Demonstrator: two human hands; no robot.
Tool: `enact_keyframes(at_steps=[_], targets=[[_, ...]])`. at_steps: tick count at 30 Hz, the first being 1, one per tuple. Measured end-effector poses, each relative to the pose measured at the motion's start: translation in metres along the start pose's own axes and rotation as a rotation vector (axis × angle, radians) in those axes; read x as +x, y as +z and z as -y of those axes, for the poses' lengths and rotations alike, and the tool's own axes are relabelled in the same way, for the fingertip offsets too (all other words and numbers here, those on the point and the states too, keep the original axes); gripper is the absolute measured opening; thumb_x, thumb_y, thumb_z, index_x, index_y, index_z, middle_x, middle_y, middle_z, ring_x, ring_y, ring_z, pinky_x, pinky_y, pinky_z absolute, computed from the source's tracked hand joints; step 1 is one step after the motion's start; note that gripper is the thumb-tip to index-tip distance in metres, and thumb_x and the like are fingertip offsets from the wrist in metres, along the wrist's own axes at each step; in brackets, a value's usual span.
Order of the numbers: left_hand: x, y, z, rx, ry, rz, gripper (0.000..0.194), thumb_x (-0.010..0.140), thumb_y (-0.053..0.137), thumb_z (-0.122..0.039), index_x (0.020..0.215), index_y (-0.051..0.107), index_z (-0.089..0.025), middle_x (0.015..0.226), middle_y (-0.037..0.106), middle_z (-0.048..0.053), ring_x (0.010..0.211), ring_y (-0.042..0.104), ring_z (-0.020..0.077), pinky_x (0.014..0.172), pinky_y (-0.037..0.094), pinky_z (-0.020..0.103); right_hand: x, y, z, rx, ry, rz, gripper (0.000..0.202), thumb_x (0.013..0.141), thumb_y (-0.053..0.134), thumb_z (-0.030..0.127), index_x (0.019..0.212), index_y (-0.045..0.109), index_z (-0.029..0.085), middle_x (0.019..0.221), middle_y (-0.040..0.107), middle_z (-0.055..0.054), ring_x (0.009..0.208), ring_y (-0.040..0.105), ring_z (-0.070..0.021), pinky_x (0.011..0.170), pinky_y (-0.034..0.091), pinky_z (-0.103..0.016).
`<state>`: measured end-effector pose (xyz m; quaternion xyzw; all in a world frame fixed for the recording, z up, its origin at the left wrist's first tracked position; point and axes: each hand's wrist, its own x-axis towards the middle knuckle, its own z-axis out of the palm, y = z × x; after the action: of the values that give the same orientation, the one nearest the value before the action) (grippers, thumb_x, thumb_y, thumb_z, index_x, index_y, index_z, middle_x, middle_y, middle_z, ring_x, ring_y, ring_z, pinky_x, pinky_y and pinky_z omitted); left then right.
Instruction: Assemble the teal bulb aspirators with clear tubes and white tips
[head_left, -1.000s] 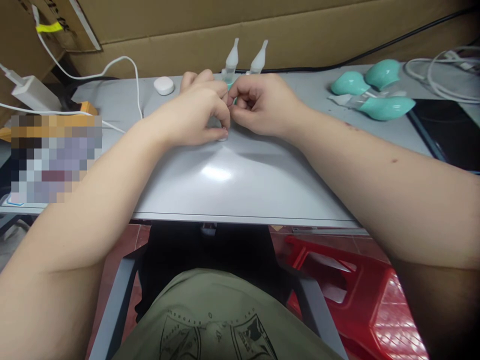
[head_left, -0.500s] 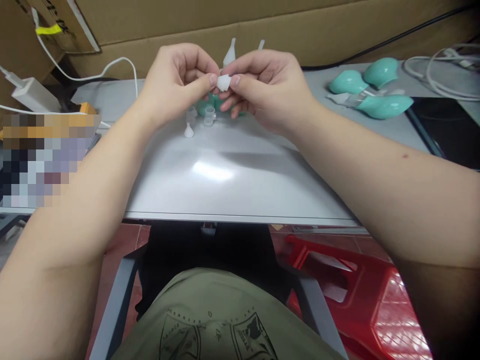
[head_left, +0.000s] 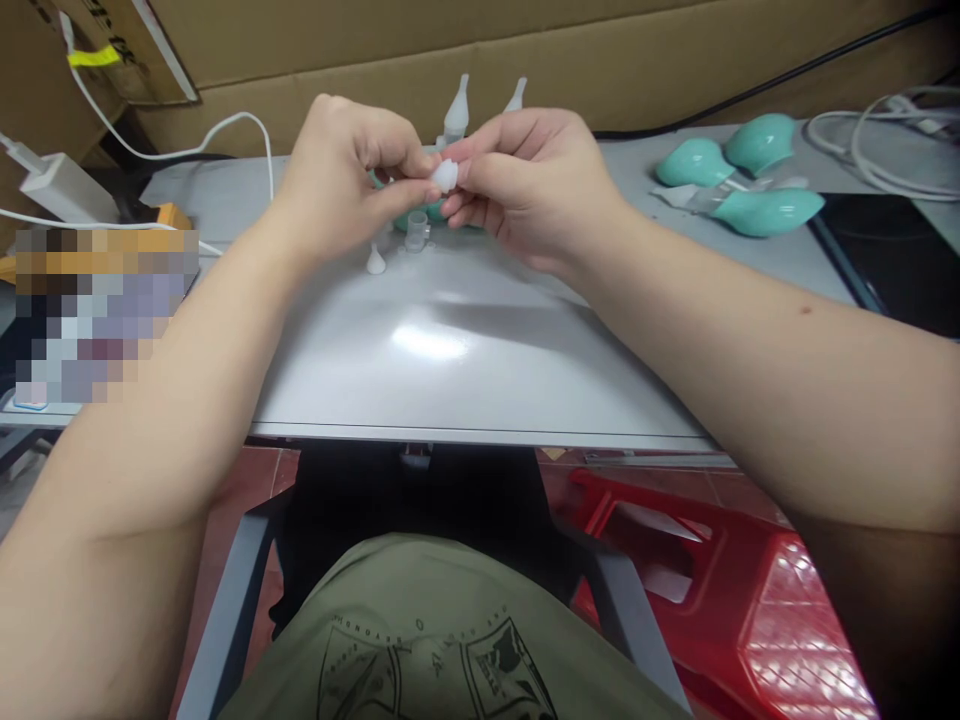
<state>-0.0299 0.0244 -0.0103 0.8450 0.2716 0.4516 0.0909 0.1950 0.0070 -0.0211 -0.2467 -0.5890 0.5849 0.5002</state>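
A small white translucent piece, perhaps soft plastic, is pinched between my left hand and my right hand, thumbs and fingertips closed on either side of it. Its exact kind I cannot make out. Just below, on the table, stands a clear plastic cup-like part, with a small white funnel-shaped tip to its left. Behind my hands rise two white pointed nozzles. Teal bulbs are partly hidden under my fingers.
Several teal squeeze bulbs with clear nozzles lie at the right, beside a dark tablet-like slab and a coiled white cable. A white charger sits at the left. Cardboard backs the table; a red stool stands below.
My left fingers have shifted their hold, and the white piece has turned and dropped slightly between my hands. The things on the table have stayed put.
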Motion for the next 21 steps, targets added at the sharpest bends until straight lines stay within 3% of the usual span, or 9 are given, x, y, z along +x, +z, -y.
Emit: enact_keyframes(at_steps=[2,5,9,13,21], targets=[[0.001,0.004,0.011,-0.025,0.029,-0.019,0.039,0.085,0.091,-0.072,0.078,0.079,-0.036,0.079,0.080,0.000,0.071,0.070,0.0251,0.067,0.057,0.046,-0.001,0.002,-0.001,0.030,0.006,-0.026,0.009,0.089,0.075,0.008,0.089,0.079,0.017,0.088,0.078,-0.004,0.074,0.067,-0.0122,0.073,0.063,-0.025],[0.001,0.006,0.017,-0.018,0.020,-0.031,0.037,0.085,0.092,-0.073,0.081,0.080,-0.038,0.082,0.082,-0.001,0.073,0.070,0.0252,0.067,0.056,0.045,-0.001,0.002,-0.003,0.037,0.017,-0.025,0.009,0.089,0.076,0.009,0.091,0.075,0.018,0.087,0.076,-0.003,0.075,0.066,-0.0115,0.078,0.063,-0.024],[-0.003,0.005,0.001,0.007,0.001,-0.089,0.039,0.095,0.088,-0.072,0.080,0.084,-0.036,0.085,0.084,-0.001,0.076,0.073,0.0236,0.072,0.058,0.048,-0.002,0.001,-0.003,0.053,0.033,0.015,0.016,0.092,0.085,0.020,0.093,0.070,0.024,0.088,0.076,0.001,0.081,0.068,-0.0150,0.085,0.065,-0.029],[-0.003,0.003,-0.014,0.040,0.027,-0.139,0.051,0.098,0.085,-0.077,0.072,0.081,-0.033,0.075,0.079,0.000,0.069,0.072,0.0246,0.070,0.059,0.048,-0.003,-0.002,0.000,0.085,0.061,0.076,0.018,0.095,0.090,0.032,0.101,0.074,0.030,0.103,0.080,0.001,0.095,0.074,-0.0209,0.087,0.067,-0.036],[-0.002,0.002,-0.020,0.087,0.095,-0.125,0.041,0.105,0.081,-0.065,0.077,0.085,-0.035,0.079,0.081,0.000,0.071,0.078,0.0262,0.071,0.060,0.047,0.005,-0.010,-0.003,0.184,0.160,0.091,0.019,0.098,0.085,0.022,0.107,0.069,0.023,0.091,0.076,0.001,0.082,0.069,-0.0129,0.080,0.061,-0.029]])
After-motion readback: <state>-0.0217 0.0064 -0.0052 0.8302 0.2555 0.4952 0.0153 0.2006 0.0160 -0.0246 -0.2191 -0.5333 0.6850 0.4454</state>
